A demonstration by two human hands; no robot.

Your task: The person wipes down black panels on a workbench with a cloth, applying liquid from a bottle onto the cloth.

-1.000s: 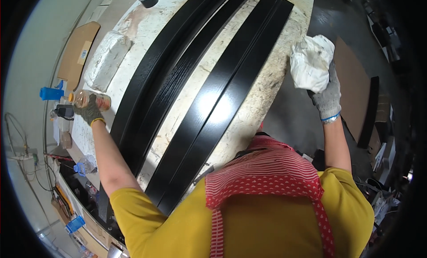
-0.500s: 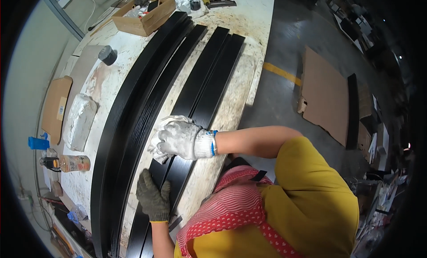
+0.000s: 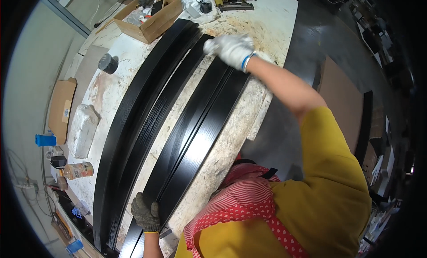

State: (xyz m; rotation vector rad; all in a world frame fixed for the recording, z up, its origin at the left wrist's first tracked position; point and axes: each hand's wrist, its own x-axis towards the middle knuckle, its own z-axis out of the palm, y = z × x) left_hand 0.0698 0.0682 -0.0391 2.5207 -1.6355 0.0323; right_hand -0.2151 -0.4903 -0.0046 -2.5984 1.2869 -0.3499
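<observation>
Two long black boards [image 3: 192, 138] with a wood-grain surface lie side by side on the work table, a narrow gap between them. My left hand [image 3: 146, 212], in a dark grey-green glove, rests near their close end. Its fingers lie over the outer edge of the left board, and the thumb is on top. At the far end of the same boards is my right hand [image 3: 231, 50], in a white glove smeared by motion. A bunched white cloth [image 3: 211, 47] appears to be in its fingers, though the blur makes its outline hard to separate from the glove.
More black boards [image 3: 129, 120] lie to the left. Beyond them are a dark round container [image 3: 107, 63], a white wrapped bundle [image 3: 84, 131] and a bottle [image 3: 78, 170]. An open cardboard box [image 3: 149, 26] and yellow-black tools [image 3: 234, 1] occupy the far end. Cardboard [image 3: 340, 102] is on the right.
My right hand has swept from the middle of the boards to their far end, arm stretching out. My left hand stays at the close end. The whole view has shifted slightly.
</observation>
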